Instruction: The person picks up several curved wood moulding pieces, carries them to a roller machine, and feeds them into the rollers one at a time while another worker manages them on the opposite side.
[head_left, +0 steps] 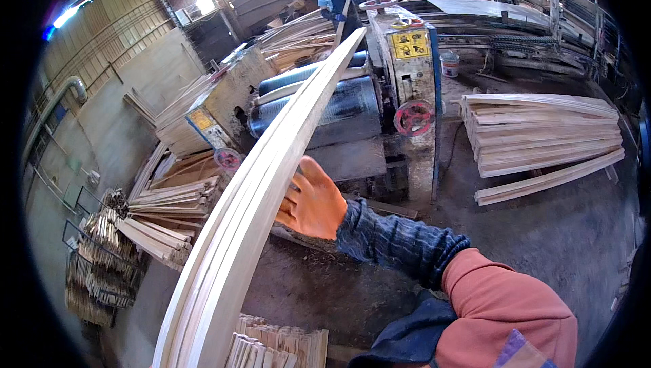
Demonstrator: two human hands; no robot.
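Note:
A bundle of long, pale wooden strips (239,219) slants from the lower left up toward the rollers of a large machine (411,76). My right hand (314,198), in an orange glove, is at the bundle's right side about midway along. Its fingers curl against and partly behind the strips, which hide the fingertips. A dark patterned sleeve cover (400,239) wraps that forearm. The strips' far end overlaps the dark ribbed rollers (349,105); whether it touches them I cannot tell. My left hand does not show.
Red handwheels (413,118) sit on the machine's front. Wood stacks lie right (542,131), left (173,198) and below the bundle (281,344). A rack of thin sticks (102,266) stands far left. Behind the machine, another person (332,5) handles a long strip. A bucket (449,64) stands beside it.

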